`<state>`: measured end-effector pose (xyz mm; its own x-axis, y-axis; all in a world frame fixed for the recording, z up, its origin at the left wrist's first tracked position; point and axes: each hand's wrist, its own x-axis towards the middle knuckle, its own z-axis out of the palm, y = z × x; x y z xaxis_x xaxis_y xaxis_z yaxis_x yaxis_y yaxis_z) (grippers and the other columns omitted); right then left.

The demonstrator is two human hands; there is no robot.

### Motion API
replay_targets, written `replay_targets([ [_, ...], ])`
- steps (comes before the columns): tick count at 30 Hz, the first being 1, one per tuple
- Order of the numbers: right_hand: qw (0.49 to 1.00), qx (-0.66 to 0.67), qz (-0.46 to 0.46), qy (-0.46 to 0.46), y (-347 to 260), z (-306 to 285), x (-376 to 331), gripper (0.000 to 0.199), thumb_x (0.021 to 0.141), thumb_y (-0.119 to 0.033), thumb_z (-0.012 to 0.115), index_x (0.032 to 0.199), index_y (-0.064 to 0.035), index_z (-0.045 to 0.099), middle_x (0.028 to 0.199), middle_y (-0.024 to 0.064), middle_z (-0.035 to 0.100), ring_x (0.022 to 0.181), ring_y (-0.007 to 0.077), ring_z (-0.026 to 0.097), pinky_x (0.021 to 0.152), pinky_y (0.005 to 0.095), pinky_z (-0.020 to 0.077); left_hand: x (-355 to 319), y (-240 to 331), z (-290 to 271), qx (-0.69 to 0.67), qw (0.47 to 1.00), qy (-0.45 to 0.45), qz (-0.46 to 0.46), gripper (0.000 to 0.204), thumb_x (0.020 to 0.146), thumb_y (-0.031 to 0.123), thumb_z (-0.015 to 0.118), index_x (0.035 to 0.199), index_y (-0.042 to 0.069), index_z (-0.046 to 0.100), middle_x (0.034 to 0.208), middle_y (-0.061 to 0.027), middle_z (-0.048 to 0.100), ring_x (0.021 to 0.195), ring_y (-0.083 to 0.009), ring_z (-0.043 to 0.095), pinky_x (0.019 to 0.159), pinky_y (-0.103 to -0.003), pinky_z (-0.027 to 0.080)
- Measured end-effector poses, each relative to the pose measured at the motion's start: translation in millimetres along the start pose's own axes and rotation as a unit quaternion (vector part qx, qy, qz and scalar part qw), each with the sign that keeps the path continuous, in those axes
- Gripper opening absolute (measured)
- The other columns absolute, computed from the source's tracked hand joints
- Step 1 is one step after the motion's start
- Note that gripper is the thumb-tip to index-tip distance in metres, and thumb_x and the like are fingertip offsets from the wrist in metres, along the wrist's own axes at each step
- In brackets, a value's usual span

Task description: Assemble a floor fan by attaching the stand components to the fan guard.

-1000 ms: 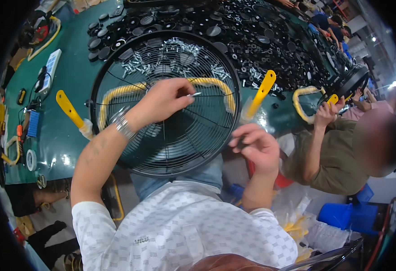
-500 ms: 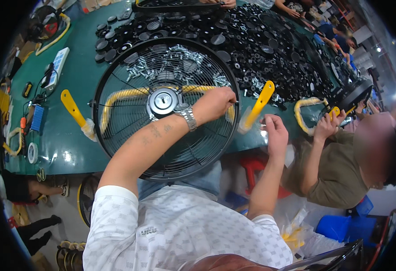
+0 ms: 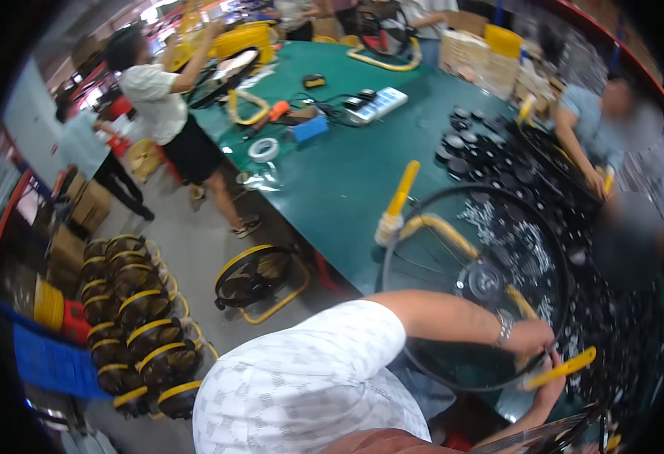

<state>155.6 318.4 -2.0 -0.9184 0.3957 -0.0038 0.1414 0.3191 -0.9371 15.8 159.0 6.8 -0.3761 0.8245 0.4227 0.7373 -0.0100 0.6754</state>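
A round black fan with a wire grille (image 3: 453,356) lies on the green table, a silver disc (image 3: 485,281) at its centre. A padded yellow tube frame (image 3: 441,227) shows through the wires. Across the grille reaches my left hand (image 3: 532,337), a metal watch on its wrist. Its fingers are closed at the rim beside a yellow flat bracket (image 3: 570,367); what they pinch is too small to make out. Right below, my right hand (image 3: 550,392) is curled at the same spot, partly behind that bracket. Another yellow bracket (image 3: 404,189) stands at the opposite rim.
Black knobs and small parts (image 3: 468,147) cover the table's right, with silver bolts (image 3: 528,242) seen through the grille. A power strip (image 3: 377,106), tape roll (image 3: 264,150) and blue brush (image 3: 309,129) lie farther off. Fans (image 3: 143,318) stand in rows on the floor. Several people work around.
My view has swung left, bringing the floor and fan rows into sight. My right hand has come to the fan's rim beside my left hand, which stays there.
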Motion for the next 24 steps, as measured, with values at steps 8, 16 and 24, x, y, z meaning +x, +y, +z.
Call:
replay_targets([
  [8,0.997,0.004,-0.033,0.067,15.4,8.8,0.7,0.027,0.098,-0.019,0.054,0.111,0.004,0.059,0.099,0.005,0.06,0.089,0.0116,0.053,0.08,0.0258,0.0422,-3.6,18.3,-4.2,0.0,1.0,-0.011,-0.015,0.019,0.077,0.011,0.062,0.092,0.0,0.059,0.089,-0.0172,0.06,0.084,-0.0367,0.063,0.07,-0.043,0.051],
  [16,0.99,0.053,-0.076,0.105,32.2,14.1,2.2,0.015,0.098,-0.015,0.054,0.099,-0.0011,0.059,0.085,-0.0009,0.054,0.076,0.0075,0.048,0.068,0.023,0.04,39.6,5.9,-14.7,0.353,0.877,0.0,0.325,0.013,0.08,0.028,0.061,0.082,0.019,0.071,0.097,-0.0031,0.061,0.093,-0.0236,0.057,0.085,-0.044,0.04],
  [24,0.991,0.121,-0.007,0.062,28.8,4.5,-12.9,0.016,0.097,-0.017,0.056,0.102,-0.0021,0.059,0.087,-0.0009,0.057,0.079,0.0064,0.052,0.069,0.0224,0.0419,56.1,2.4,-13.1,0.341,0.861,-0.24,0.29,0.02,0.086,0.034,0.06,0.1,0.025,0.072,0.088,0.0027,0.07,0.089,-0.0206,0.065,0.082,-0.048,0.045],
])
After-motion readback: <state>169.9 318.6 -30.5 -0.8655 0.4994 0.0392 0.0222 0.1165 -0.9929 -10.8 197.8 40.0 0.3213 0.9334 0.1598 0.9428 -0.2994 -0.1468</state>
